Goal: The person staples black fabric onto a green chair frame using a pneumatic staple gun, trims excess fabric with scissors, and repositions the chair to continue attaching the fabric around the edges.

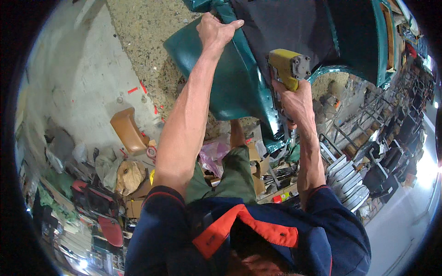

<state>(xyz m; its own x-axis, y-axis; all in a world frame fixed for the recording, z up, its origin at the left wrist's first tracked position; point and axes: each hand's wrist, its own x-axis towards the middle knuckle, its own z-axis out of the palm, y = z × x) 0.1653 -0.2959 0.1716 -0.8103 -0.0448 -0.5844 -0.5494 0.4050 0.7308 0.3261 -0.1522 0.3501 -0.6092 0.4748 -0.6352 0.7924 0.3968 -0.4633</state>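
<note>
A yellow pneumatic staple gun (286, 64) is gripped by its handle in my right hand (298, 102). Its head sits over the black cloth (287, 27) of an upholstered piece, close to the seam with the dark green vinyl; whether its nose touches is hidden. At the upper middle my left hand (218, 33) is closed on the edge of the glossy green vinyl cover (230, 78), thumb pointing right along the black cloth. A loose flap of the vinyl hangs to the left and below that hand.
A tan curved cushion (130, 130) and scraps of red tape (133, 90) lie on the floor at left. A crumpled brown bag (131, 177) is below them. Stacked metal frames (347, 181) and chairs line the right side. Cardboard boxes (259, 170) surround my legs.
</note>
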